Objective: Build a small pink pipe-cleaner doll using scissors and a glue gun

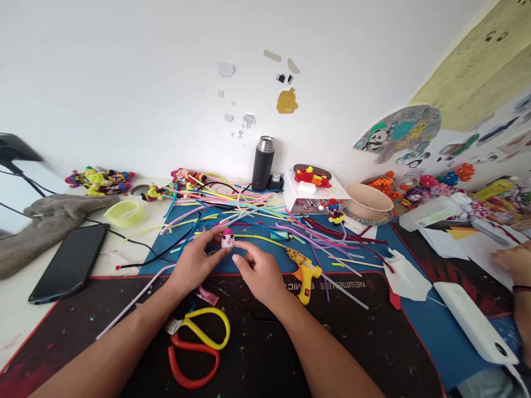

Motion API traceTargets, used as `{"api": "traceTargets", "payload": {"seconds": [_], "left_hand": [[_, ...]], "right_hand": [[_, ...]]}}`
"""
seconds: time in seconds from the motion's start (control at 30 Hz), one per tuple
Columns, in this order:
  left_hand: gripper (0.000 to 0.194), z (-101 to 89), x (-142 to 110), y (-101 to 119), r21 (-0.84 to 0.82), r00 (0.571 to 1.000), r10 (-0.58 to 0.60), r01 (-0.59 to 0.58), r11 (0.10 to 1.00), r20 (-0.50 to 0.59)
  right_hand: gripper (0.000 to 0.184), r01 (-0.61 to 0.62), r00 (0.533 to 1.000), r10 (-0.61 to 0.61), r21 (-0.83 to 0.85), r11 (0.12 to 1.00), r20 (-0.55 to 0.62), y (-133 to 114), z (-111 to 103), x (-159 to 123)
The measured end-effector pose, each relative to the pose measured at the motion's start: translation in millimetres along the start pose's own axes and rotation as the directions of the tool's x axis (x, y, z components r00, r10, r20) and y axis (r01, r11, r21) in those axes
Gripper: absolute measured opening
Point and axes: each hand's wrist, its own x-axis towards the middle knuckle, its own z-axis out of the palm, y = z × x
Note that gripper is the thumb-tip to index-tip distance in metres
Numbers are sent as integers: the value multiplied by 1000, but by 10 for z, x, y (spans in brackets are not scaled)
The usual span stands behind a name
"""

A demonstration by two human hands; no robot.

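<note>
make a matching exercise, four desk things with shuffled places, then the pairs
1. pale doll head with a pink cap
2. yellow plastic glue gun
3. scissors with yellow and red handles
4. black cylindrical bottle with a silver top

A. right of the right hand
B. near the white wall
C. held in the left hand
D. on the black mat, nearest the camera

Pairs: 1-C, 2-A, 3-D, 4-B

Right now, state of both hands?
Left hand: closed, holding the pink-capped doll head.
Right hand: partly open, fingers close beside the doll head; contact can't be told.
</note>
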Motion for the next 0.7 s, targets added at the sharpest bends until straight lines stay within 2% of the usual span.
{"api": "traceTargets", "payload": {"seconds": [0.23,0.37,0.5,0.7], "left_hand": [[59,-6,3,6,0,1000,-17,17,1000,-20],[57,2,13,6,6,999,-11,11,1000,-47],[58,3,12,5,10,999,-10,10,1000,-48],[64,-1,10,21,15,999,-33,34,999,-40]], "right_hand": [[40,-54,999,55,-50,997,3,30,-5,14],[28,-74,997,74,-58,996,-1,-18,-31,13],[16,-85,995,85,6,996,-42,-95,-63,9],[25,-71,992,76,48,996,-98,-133,-97,15]]}}
